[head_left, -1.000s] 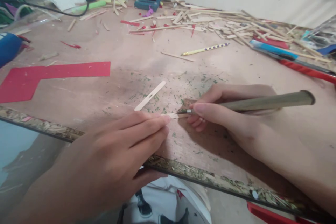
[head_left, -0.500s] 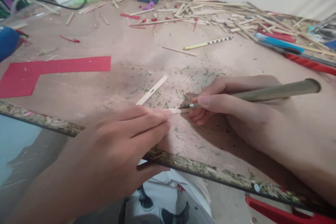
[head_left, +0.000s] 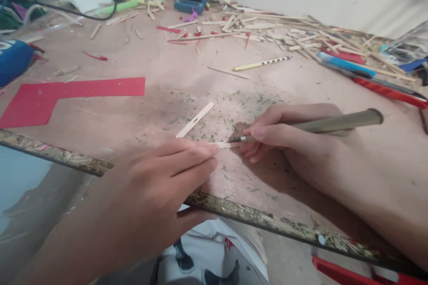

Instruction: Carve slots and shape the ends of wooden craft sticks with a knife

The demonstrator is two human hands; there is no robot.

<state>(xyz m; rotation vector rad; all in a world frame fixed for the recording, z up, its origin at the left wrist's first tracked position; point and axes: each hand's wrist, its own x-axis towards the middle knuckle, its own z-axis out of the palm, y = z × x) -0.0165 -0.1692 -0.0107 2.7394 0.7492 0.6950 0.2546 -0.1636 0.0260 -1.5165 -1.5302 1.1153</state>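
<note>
My left hand (head_left: 163,173) presses a popsicle stick (head_left: 225,145) down on the table with its closed fingertips; most of this stick is hidden under the fingers. In a pen-like grip, my right hand (head_left: 284,136) holds a craft knife (head_left: 341,121) with a tapered greenish-brown handle and a metal collar. Its thin dark tip touches or lies just over the bare end of the stick, though I cannot tell which. A second popsicle stick (head_left: 195,120), with a small slot in its middle, lies slanted beyond my left fingers.
Small green shavings dot the worn table (head_left: 187,64). A red cut sheet (head_left: 100,87) lies left, a dotted pencil (head_left: 262,63) farther back. Sticks (head_left: 261,22) are heaped along the wall. Blue and red tools (head_left: 347,64) lie right. The table's chipped front edge (head_left: 267,218) runs below my hands.
The view has shifted slightly. My right hand has tilted a little, and the handle's far end has swung left and down. My left hand still presses the same stick.
</note>
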